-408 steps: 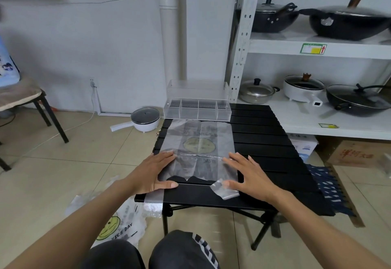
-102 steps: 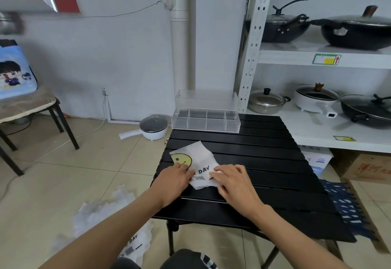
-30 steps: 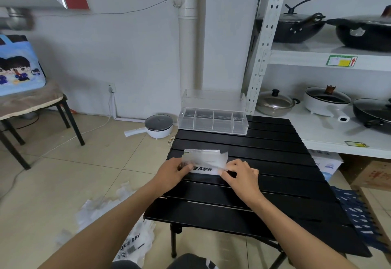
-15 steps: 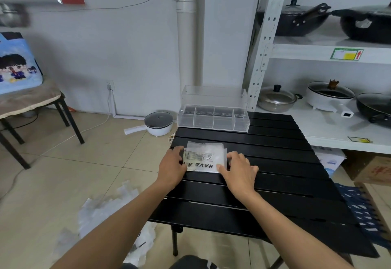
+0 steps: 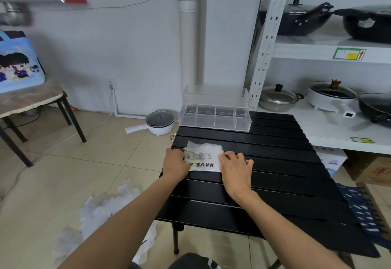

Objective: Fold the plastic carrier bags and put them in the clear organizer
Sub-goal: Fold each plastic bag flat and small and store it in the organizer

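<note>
A black slatted bench [image 5: 275,175] fills the middle of the view, with a white metal shelf rack [image 5: 330,52] behind and to its right carrying dark woks and lidded pots. On the tiled floor to the bench's left lies a loose heap of plastic carrier bags [image 5: 101,218], crumpled and unfolded, and farther back a white electric pot [image 5: 159,121] sits near the wall. A chair with a cartoon cushion [image 5: 17,63] stands at the far left.

At the bench's far edge stands the clear organizer [image 5: 214,118], its lid tipped up at the back and its divided compartments showing no bags inside.

Well short of it, near the bench's left side, lies a folded carrier bag [image 5: 204,156], a small flat rectangle with printed lettering reading upside down. The left hand [image 5: 175,164] rests at the bag's left end with fingers curled onto its edge; whether it pinches the plastic or only presses it I cannot tell. The right hand [image 5: 236,170] lies at the bag's right end, fingers fairly straight and spread, their tips pressing the plastic flat against the slats.
</note>
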Available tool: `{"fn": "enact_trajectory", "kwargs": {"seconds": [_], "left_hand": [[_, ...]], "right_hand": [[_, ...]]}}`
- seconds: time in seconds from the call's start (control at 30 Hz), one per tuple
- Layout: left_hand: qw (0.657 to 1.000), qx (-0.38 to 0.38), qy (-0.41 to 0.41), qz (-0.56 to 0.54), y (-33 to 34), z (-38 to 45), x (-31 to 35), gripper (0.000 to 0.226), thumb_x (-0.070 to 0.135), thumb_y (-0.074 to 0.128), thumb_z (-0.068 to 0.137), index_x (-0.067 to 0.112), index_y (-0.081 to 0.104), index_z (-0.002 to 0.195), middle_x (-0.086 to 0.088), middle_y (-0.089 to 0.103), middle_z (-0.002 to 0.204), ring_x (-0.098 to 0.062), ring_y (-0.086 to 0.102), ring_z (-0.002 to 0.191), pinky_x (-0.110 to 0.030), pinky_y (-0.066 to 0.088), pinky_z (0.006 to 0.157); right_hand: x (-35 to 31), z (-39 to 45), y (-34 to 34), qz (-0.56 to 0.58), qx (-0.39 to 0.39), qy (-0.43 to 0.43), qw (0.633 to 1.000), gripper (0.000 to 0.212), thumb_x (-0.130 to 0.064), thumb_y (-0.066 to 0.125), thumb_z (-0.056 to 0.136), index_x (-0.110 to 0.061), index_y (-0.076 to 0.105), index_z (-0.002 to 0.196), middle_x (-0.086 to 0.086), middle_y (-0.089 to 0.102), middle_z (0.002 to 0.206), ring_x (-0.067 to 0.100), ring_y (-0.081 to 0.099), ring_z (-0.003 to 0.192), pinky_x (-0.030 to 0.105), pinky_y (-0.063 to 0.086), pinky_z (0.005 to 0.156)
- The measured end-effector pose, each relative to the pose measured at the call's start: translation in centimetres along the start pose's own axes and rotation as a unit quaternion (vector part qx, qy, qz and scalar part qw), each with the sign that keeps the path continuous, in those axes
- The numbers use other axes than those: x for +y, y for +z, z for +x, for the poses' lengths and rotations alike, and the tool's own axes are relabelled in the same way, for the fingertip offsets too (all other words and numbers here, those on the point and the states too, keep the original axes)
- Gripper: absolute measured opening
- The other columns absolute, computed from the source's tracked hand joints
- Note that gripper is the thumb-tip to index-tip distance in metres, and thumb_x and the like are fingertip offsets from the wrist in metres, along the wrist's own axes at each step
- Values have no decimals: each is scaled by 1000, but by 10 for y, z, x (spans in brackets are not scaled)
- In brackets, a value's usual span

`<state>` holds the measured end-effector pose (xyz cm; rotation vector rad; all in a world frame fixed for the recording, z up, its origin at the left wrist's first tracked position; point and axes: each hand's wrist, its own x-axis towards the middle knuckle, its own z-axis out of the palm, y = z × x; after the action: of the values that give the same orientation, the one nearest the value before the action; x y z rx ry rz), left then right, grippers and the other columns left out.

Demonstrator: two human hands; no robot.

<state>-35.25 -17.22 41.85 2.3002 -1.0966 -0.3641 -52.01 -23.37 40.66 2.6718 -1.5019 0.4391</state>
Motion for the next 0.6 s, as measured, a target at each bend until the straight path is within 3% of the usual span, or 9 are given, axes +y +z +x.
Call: {"fn": "enact_trajectory", "kwargs": {"seconds": [0.13,0.2,0.3,0.47,0.6], "left_hand": [[990,20,-48,-131,0,-2,5,17,10,63,83,12,55,69,-2,54,73,-19,51,73,-29,39,66],[979,34,-76,-184,-2,-3,6,12,15,63,87,14,52,90,1,54,85,-18,52,83,-28,40,74],[971,37,-99,-213,-1,-1,0,39,20,67,86,10,45,117,-3,60,102,-21,59,93,-34,48,80],[955,43,-117,-271,2,-3,-7,45,7,68,84,9,46,123,-2,65,87,-19,62,86,-34,52,75],[950,29,-103,-293,1,-7,-6,43,-2,63,85,8,44,122,-1,61,89,-13,59,79,-21,45,58]], "right_hand": [[-1,-2,-1,9,-5,4,1000,37,-20,53,97,-27,51,132,-3,49,138,22,44,117,39,32,91],[-1,-3,-2,15,-11,8,1000,39,-20,53,96,-29,49,134,-3,47,139,22,42,119,39,32,93],[-1,-4,-3,22,-21,10,999,44,-19,53,96,-32,45,137,-3,43,141,22,39,122,39,30,96],[-1,-6,-2,32,-22,13,999,47,-16,51,96,-34,44,139,-3,42,143,22,37,124,39,29,99],[0,-4,-3,50,-15,20,998,48,-16,50,96,-31,41,141,-4,43,140,20,38,122,38,28,97]]}}
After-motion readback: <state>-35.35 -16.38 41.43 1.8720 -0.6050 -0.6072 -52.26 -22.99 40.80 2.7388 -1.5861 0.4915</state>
